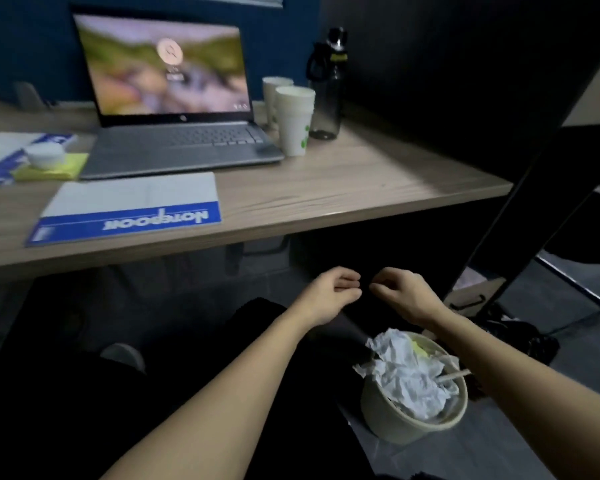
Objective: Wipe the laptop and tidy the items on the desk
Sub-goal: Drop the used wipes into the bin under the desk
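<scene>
Laptop (174, 98) up past both hands, screen blurry, left hand (329, 292) and right hand (400, 292) loosely curled, holding nothing, bowl (395, 420) below right wrist, stuffed with crumpled paper (406, 372).

Two foam cups (294, 121), two notebooks (129, 209), one laptop (174, 98), one bottle (328, 84), one bowl (413, 420).

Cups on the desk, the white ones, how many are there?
2. One white cup stands right of the laptop; the other cup is just behind it, partly hidden, beside the dark bottle. More could hide behind.
</scene>
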`<state>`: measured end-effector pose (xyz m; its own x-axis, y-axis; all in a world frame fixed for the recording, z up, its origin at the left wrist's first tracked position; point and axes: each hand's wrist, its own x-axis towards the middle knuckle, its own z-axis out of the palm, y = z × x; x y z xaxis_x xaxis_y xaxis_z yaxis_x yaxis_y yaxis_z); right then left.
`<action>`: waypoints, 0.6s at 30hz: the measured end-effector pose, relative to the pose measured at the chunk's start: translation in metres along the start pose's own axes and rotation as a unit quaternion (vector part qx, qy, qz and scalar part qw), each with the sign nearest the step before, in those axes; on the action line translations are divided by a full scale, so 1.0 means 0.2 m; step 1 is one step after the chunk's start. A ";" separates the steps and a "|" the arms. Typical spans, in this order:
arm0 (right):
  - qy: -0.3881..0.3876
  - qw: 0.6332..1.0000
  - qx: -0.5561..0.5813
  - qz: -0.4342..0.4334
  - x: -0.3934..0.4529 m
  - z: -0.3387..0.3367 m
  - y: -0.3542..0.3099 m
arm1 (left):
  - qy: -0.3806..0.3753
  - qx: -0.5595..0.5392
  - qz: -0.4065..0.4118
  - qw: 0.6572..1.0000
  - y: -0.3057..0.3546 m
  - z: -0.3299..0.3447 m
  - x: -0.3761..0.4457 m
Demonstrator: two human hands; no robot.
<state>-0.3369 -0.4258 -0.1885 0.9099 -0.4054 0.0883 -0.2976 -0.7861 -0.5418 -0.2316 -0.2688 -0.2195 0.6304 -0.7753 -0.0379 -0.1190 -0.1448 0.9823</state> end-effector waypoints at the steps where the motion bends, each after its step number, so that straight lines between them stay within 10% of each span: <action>1: 0.012 1.000 0.004 -0.011 0.00 -0.04 -0.06 | 0.002 -0.002 0.014 1.000 0.06 -0.02 -0.03; 18: 0.087 0.982 0.000 -0.165 0.30 -0.29 -0.89 | 0.093 0.010 0.099 0.991 0.80 -0.92 -0.43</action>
<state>-0.2460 -0.3371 -0.0374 0.8935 -0.2022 0.4009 0.0055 -0.8878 -0.4601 -0.1642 -0.1125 -0.0247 0.7238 -0.6627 0.1920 -0.2686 -0.0143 0.9632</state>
